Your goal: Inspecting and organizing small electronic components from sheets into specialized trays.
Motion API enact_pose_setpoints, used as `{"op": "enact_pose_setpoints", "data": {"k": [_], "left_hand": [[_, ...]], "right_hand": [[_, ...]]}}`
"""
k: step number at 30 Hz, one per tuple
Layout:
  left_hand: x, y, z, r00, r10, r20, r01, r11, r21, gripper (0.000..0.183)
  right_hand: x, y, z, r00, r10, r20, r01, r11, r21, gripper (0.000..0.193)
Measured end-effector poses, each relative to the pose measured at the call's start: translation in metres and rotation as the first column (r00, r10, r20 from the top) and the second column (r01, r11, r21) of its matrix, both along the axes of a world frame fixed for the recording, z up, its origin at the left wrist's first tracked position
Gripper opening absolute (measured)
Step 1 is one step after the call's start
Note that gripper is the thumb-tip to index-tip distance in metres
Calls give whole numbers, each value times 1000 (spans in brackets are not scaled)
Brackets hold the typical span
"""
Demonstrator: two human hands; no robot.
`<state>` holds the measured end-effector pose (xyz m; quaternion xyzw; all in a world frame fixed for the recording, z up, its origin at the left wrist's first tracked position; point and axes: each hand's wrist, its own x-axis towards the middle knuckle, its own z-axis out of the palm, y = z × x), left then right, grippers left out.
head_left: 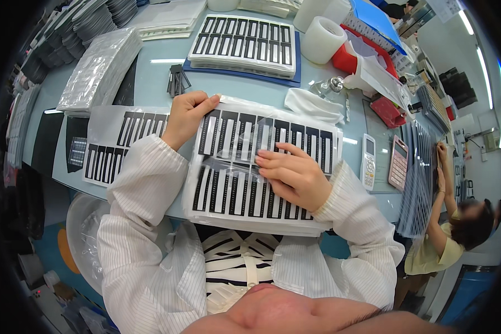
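In front of me lies a thick stack of white sheets with black rectangular frame-shaped pieces in two rows (234, 195). A crumpled piece of clear film (236, 146) lies over the middle of its top sheet. My left hand (189, 116) is closed at the stack's upper left corner, thumb against bent fingers, pinching the sheet's edge. My right hand (296, 177) rests palm down on the sheet's middle right, fingers stretched out at the film's edge. Partly under my left forearm is another sheet of black pieces (108, 161).
A second stack of sheets (242, 47) sits on a blue board behind. Around are a plastic-wrapped bundle (100, 69), loose black strips (178, 80), a white cloth (314, 106), a glass bottle (331, 85), a remote control (368, 161) and a pink calculator (398, 162). A co-worker stands at right.
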<state>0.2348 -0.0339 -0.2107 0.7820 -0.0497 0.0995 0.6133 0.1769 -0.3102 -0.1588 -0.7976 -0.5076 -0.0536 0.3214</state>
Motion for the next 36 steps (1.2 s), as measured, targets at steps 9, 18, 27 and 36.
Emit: {"op": "enact_pose_setpoints", "data": {"k": [9, 18, 27, 36], "left_hand": [[-6, 3, 19, 999, 34, 38, -44, 949, 311, 41], [-90, -12, 91, 849, -480, 220, 237, 718, 654, 58], [-99, 2, 55, 912, -364, 189, 136, 702, 699, 72], [-68, 10, 53, 895, -420, 153, 258, 766, 588, 51]], "right_hand": [[-11, -10, 6, 998, -51, 28, 51, 999, 5, 17], [-7, 1, 17, 992, -105, 72, 96, 988, 119, 18], [-2, -3, -1, 998, -3, 63, -4, 994, 108, 17], [1, -2, -8, 1000, -15, -12, 17, 986, 166, 16]]}}
